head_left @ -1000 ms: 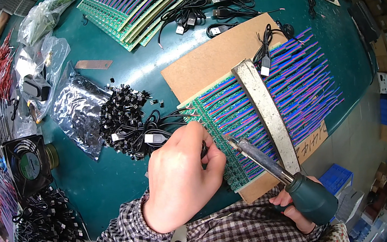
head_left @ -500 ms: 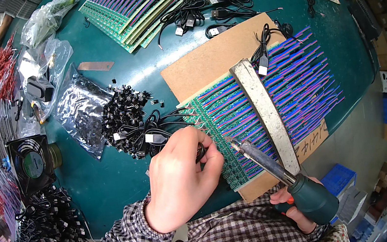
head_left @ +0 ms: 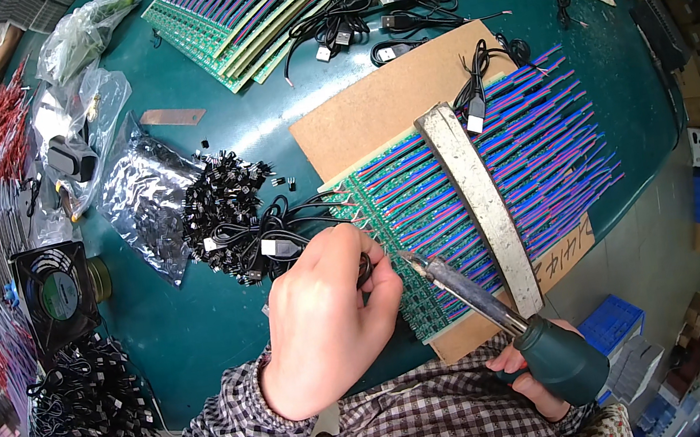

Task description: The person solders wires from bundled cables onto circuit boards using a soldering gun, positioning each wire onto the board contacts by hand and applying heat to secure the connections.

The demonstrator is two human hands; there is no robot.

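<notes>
My left hand (head_left: 333,319) is pinched round a black USB cable (head_left: 364,270) at the left edge of a green circuit board panel (head_left: 420,302). The cable's end is hidden by my fingers. In my right hand (head_left: 540,393) is a soldering iron (head_left: 558,359) with a dark green handle. Its tip points up and left, over the panel close to my left fingertips; I cannot tell whether it touches. Rows of blue, red and black wires (head_left: 539,161) run rightward from the panel. A worn metal bar (head_left: 476,192) lies across them.
Brown board (head_left: 389,115) lies under the panel. To the left are a heap of small black connectors (head_left: 227,200), a silvery bag (head_left: 145,193), a fan (head_left: 57,295) and bundled black cables (head_left: 90,407). More wired panels (head_left: 251,27) are stacked at the far side.
The soldering iron has shifted slightly left and up, with its tip nearer my left fingers. My left hand has barely moved and still grips the USB cable.
</notes>
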